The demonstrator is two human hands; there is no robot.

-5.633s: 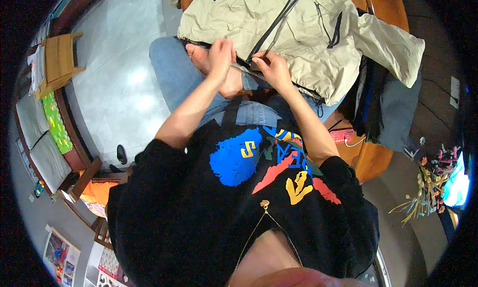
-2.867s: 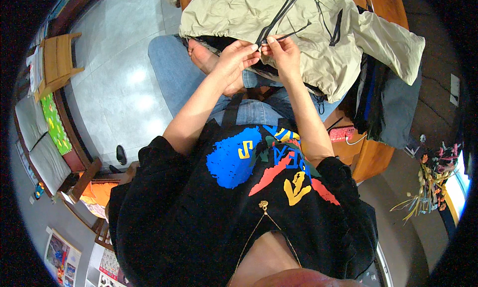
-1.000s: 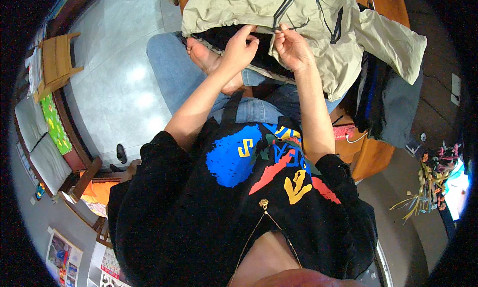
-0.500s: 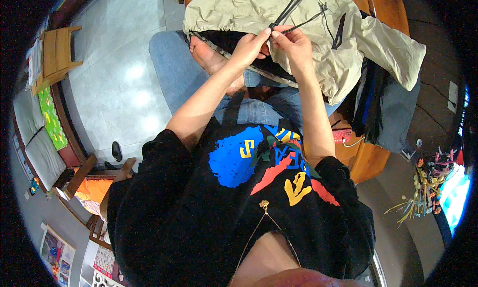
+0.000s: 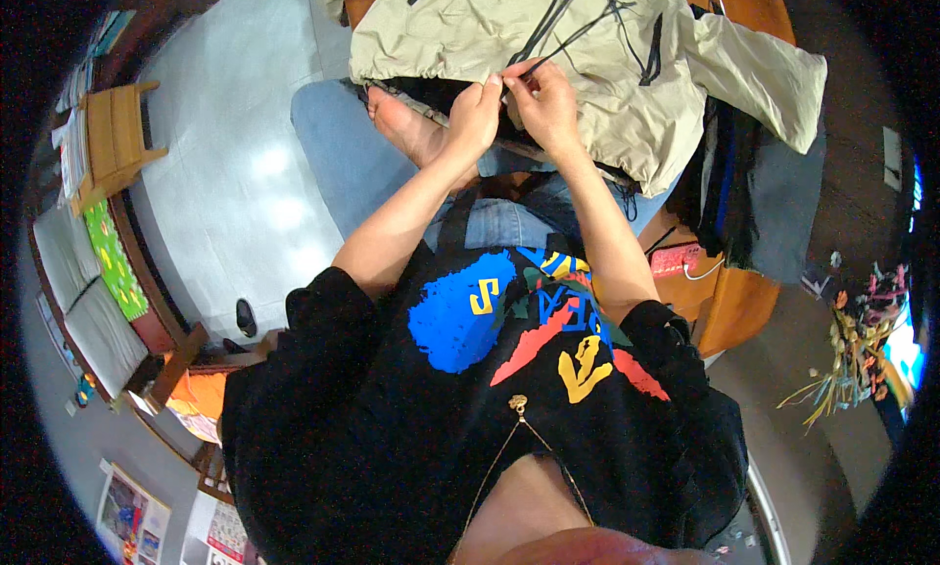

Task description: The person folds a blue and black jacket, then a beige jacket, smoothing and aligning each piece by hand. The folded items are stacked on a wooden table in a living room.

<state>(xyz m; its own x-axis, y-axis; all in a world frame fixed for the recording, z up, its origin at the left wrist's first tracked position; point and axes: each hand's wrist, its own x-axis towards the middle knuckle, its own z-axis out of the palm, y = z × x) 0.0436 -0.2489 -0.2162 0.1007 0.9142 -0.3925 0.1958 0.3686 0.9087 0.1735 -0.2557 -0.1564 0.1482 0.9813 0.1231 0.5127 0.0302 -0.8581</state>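
Note:
A beige jacket (image 5: 615, 110) with a dark lining lies spread over my lap and the wooden surface beyond it. Long black cords (image 5: 544, 34) run across its front toward my fingers. My left hand (image 5: 474, 117) is closed, thumb and fingers pinched on a cord at the jacket's gathered hem. Right beside it, my right hand (image 5: 544, 107) pinches the same bundle, so the fingertips of both hands nearly touch. The exact crossing of the cord between them is too small to make out. A black zipper pull or loop (image 5: 653, 56) hangs on the jacket's right side.
My bare foot (image 5: 399, 124) and jeans (image 5: 338, 164) are under the near hem. Dark and grey-blue clothing (image 5: 783, 212) drapes at the right beside a red box (image 5: 676, 260) with a white cable. A wooden stool (image 5: 116, 139) and a cushioned bench (image 5: 106, 335) stand at the left.
Both hands have come slightly nearer to me and to the left, still pinching the cord. The view has shifted a little, and the jacket stays spread out.

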